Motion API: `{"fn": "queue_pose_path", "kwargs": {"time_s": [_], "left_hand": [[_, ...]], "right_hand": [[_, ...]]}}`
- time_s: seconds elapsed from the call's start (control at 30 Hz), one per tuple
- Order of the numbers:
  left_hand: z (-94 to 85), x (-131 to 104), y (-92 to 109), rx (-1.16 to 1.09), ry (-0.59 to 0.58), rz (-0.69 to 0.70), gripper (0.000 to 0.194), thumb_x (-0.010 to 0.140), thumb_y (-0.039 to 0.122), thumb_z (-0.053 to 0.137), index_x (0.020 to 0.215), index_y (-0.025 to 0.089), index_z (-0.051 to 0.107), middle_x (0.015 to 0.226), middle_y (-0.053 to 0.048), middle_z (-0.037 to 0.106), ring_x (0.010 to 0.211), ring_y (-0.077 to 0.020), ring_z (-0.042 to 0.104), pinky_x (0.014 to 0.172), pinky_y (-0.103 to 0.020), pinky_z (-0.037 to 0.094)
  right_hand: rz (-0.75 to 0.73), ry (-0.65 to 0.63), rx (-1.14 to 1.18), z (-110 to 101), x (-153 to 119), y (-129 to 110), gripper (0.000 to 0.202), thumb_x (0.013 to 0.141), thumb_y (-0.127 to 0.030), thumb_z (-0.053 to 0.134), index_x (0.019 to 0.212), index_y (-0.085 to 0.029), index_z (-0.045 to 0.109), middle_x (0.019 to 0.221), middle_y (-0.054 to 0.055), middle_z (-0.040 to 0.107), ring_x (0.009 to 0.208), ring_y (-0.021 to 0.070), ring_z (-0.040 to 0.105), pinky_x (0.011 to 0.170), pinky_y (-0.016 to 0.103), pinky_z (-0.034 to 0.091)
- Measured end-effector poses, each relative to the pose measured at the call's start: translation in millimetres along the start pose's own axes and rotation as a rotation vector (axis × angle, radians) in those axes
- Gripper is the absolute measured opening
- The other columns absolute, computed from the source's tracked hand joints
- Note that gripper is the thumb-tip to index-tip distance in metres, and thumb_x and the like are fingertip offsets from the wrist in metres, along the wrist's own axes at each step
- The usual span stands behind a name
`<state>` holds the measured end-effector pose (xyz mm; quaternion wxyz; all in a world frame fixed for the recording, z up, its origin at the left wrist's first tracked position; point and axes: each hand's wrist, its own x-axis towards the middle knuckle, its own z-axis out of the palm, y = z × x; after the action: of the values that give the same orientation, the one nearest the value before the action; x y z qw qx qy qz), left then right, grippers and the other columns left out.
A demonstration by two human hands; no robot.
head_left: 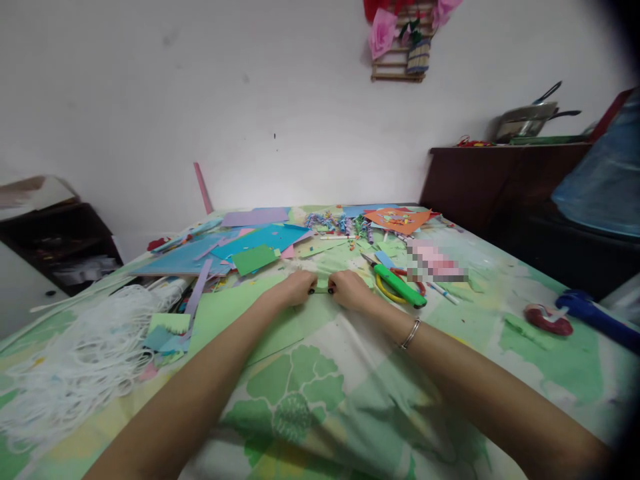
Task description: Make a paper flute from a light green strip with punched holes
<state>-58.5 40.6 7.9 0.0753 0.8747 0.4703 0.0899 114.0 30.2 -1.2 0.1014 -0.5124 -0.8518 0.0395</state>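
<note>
Both arms reach forward over the middle of the table. My left hand [301,287] is closed, its fingers curled on the left end of a narrow light green paper strip [321,287]. Close beside it, my right hand [345,289] is closed on the strip's other end, with a bracelet on that wrist. Only a short piece of the strip shows between the two hands. Under my left forearm lies a large light green paper sheet [220,313]. Right of my right hand are a green utility knife [400,285] and scissors with yellow and red handles [385,291].
A heap of white cord [95,360] covers the table's left side. Blue paper sheets [265,241] and a green paper piece [254,259] lie behind my left hand. An orange paper [395,219] lies at the back. A blue-handled tool [595,319] and red tape roll [547,320] are at right.
</note>
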Motion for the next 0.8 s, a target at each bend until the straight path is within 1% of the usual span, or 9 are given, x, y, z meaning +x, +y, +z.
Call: {"fn": "queue_pose_path", "kwargs": {"time_s": [0.07,0.17,0.27,0.33,0.47,0.53,0.6,0.7,0.8], "left_hand": [[-1.3,-4,-8,-0.064,0.027,0.006,0.012,0.066,0.005,0.049,0.066,0.016,0.054,0.065,-0.003,0.06,0.065,-0.0165,0.054,0.06,-0.026,0.038],[-6.1,-18,-20,-0.171,0.037,0.025,0.007,0.076,0.014,0.049,0.077,0.015,0.056,0.07,-0.002,0.063,0.064,-0.0133,0.057,0.06,-0.023,0.041],[-10.8,-30,-26,-0.214,0.036,0.034,0.006,0.077,0.016,0.052,0.075,0.014,0.057,0.069,-0.002,0.065,0.064,-0.0125,0.059,0.06,-0.022,0.042],[-11.6,-32,-26,-0.198,0.047,0.033,0.007,0.076,0.015,0.053,0.071,0.015,0.059,0.068,-0.002,0.064,0.064,-0.0132,0.058,0.062,-0.023,0.041],[-7.6,-27,-25,-0.115,0.07,0.013,0.014,0.074,0.008,0.05,0.069,0.015,0.061,0.074,-0.006,0.064,0.073,-0.0168,0.056,0.069,-0.027,0.039],[-4.1,-21,-25,-0.074,0.066,-0.016,0.017,0.074,0.007,0.048,0.067,0.015,0.06,0.074,-0.007,0.063,0.071,-0.0181,0.055,0.067,-0.028,0.038],[-0.8,-16,-26,-0.041,0.056,-0.054,0.016,0.071,0.007,0.05,0.061,0.016,0.058,0.067,-0.007,0.061,0.065,-0.0185,0.053,0.063,-0.028,0.036],[2.6,-10,-26,-0.016,0.059,-0.108,0.018,0.066,0.007,0.053,0.051,0.017,0.051,0.056,-0.006,0.055,0.058,-0.0179,0.05,0.059,-0.028,0.034],[2.3,-13,-24,-0.035,0.105,-0.12,0.017,0.069,0.009,0.052,0.054,0.017,0.052,0.058,-0.005,0.056,0.06,-0.0175,0.05,0.059,-0.028,0.033]], "right_hand": [[-0.03,0.01,0.008,0,-1,3,0.011,0.083,-0.019,0.056,0.088,-0.014,0.064,0.087,0.006,0.067,0.084,0.0174,0.061,0.074,0.03,0.044],[-0.107,0.022,0.037,-6,-8,11,0.017,0.077,-0.009,0.053,0.085,-0.016,0.066,0.088,0.007,0.068,0.083,0.0163,0.06,0.071,0.024,0.04],[-0.164,0.02,0.06,-14,-17,24,0.019,0.073,-0.006,0.052,0.079,-0.016,0.066,0.083,0.005,0.069,0.078,0.0142,0.06,0.068,0.021,0.038],[-0.176,0.015,0.072,-18,-22,32,0.017,0.074,-0.007,0.052,0.077,-0.016,0.067,0.079,0.004,0.069,0.075,0.0136,0.059,0.066,0.02,0.037],[-0.152,0.015,0.074,-16,-20,40,0.019,0.074,-0.007,0.052,0.077,-0.016,0.068,0.081,0.006,0.07,0.077,0.016,0.061,0.064,0.022,0.036],[-0.132,0.014,0.061,-13,-15,39,0.021,0.071,-0.004,0.052,0.077,-0.014,0.069,0.082,0.01,0.07,0.079,0.0192,0.062,0.063,0.023,0.035],[-0.12,0.002,0.053,-12,-9,37,0.02,0.067,-0.003,0.053,0.075,-0.013,0.069,0.08,0.012,0.07,0.077,0.0211,0.062,0.06,0.025,0.034],[-0.108,-0.008,0.065,-13,-5,35,0.019,0.065,-0.002,0.054,0.07,-0.013,0.069,0.075,0.012,0.07,0.072,0.0207,0.062,0.059,0.025,0.034],[-0.107,0.009,0.103,-18,-8,37,0.02,0.069,-0.004,0.053,0.072,-0.014,0.07,0.076,0.01,0.07,0.071,0.0179,0.061,0.061,0.023,0.036]]}}
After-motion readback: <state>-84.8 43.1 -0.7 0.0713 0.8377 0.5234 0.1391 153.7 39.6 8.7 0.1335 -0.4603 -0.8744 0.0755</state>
